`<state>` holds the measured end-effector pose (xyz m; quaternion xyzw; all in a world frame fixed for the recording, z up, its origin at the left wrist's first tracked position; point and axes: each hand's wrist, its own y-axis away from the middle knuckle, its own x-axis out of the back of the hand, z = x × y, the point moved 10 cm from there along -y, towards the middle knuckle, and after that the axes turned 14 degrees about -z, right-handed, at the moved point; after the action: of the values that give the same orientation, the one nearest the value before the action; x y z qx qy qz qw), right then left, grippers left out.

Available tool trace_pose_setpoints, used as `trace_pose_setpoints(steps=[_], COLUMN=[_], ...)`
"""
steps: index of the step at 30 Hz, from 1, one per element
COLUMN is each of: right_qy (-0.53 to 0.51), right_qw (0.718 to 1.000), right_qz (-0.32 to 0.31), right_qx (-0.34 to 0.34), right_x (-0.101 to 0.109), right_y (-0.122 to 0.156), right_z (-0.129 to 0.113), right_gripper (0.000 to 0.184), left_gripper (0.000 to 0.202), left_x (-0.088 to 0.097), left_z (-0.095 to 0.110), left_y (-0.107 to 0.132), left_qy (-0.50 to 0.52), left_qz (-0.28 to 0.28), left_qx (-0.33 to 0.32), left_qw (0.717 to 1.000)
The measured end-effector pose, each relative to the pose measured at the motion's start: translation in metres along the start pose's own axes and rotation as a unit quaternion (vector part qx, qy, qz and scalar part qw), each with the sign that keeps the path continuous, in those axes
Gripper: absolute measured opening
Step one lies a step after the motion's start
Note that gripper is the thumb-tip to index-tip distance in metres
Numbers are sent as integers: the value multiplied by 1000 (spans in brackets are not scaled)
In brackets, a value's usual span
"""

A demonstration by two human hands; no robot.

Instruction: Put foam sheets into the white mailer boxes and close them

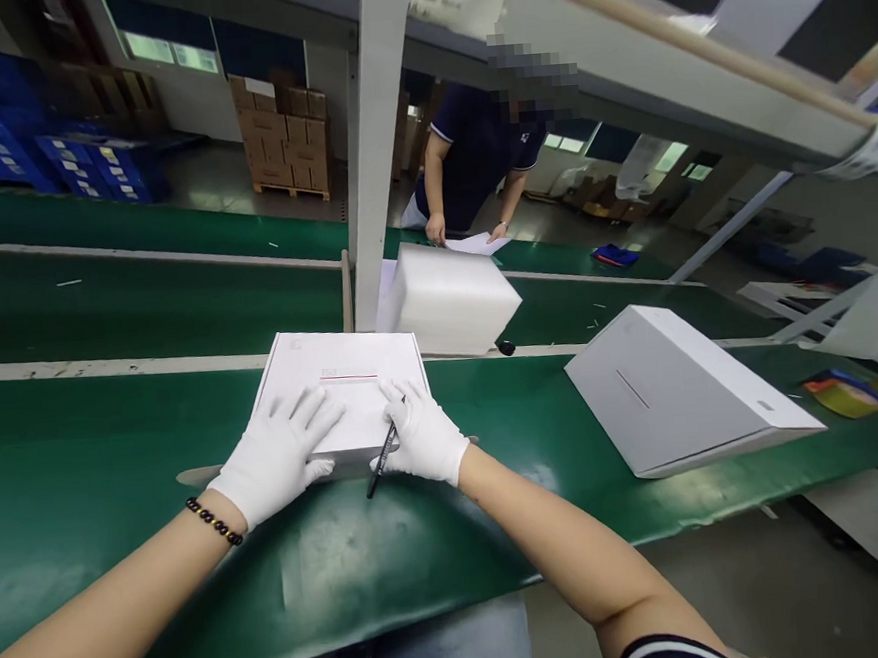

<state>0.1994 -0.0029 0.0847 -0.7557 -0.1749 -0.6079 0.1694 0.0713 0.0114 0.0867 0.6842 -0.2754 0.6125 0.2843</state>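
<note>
Count: 2 white printed boxes. Flat one (347,360) is under the wearer's hands; bigger one (643,390) sits well apart to the right. 1 white foam-looking block (452,298) just behind the flat box, 1 black pen (383,460), 1 dark bead bracelet (213,521) on the left wrist.

Hands: 2, both in white gloves. Left hand (275,461) lies with fingers spread on the lid's front left. Right hand (420,433) is closed around the pen and rests at the box's front right.

Surface: glossy green desk (350,556), pale strip (111,367) along its far side. Green runs on behind that. 1 co-worker (464,157) opposite, both hands on white paper (478,244).

Room: workshop; grey post (379,123) near the middle, stacked brown cartons (287,144) on a pallet, blue containers (112,169) back left.

Flat box: matte white, lid looks down, thin red line across the top, grey lettering too small to read. Front face partly hidden by gloves.
</note>
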Motion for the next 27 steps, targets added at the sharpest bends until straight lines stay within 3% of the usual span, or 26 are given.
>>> trace_pose_setpoints(steps=[3, 5, 6, 9, 11, 12, 13, 15, 17, 19, 23, 27], right_qy=[-103, -212, -285, -516, -599, -609, -602, -548, -469, -385, -242, -187], right_qw=[985, 934, 897, 799, 760, 755, 759, 787, 821, 853, 921, 951], right_qz=[128, 244, 274, 230, 182, 175, 177, 194, 209, 202, 103, 42], right_qx=[-48, -155, -197, -207, -174, -170, -176, -207, -250, -287, -287, -244], right_x=[12, 4, -10, -67, -89, -94, -96, -93, -87, -80, -72, -72], right_y=[43, 88, 107, 123, 115, 112, 110, 106, 102, 97, 81, 75], right_z=[20, 46, 55, 50, 32, 28, 28, 37, 52, 66, 80, 85], right_gripper=[52, 35, 31, 30, 27, 26, 26, 25, 25, 26, 27, 39], left_gripper=[80, 95, 91, 71, 64, 63, 63, 67, 68, 63, 61, 66], left_x=[1, -16, -31, -66, -71, -71, -72, -79, -90, -95, -102, -115], left_z=[-26, -55, -65, -63, -48, -42, -38, -43, -58, -72, -80, -94], left_y=[33, 67, 81, 95, 90, 85, 80, 73, 69, 63, 43, 40], left_qy=[59, 219, 308, 506, 562, 587, 601, 581, 502, 395, 269, 226], left_qz=[61, 106, 112, 73, 41, 33, 24, 13, -9, -26, -73, -127], left_qx=[103, 197, 224, 201, 149, 129, 119, 160, 246, 289, 187, 137], left_qw=[991, 950, 918, 836, 812, 799, 790, 798, 829, 872, 942, 956])
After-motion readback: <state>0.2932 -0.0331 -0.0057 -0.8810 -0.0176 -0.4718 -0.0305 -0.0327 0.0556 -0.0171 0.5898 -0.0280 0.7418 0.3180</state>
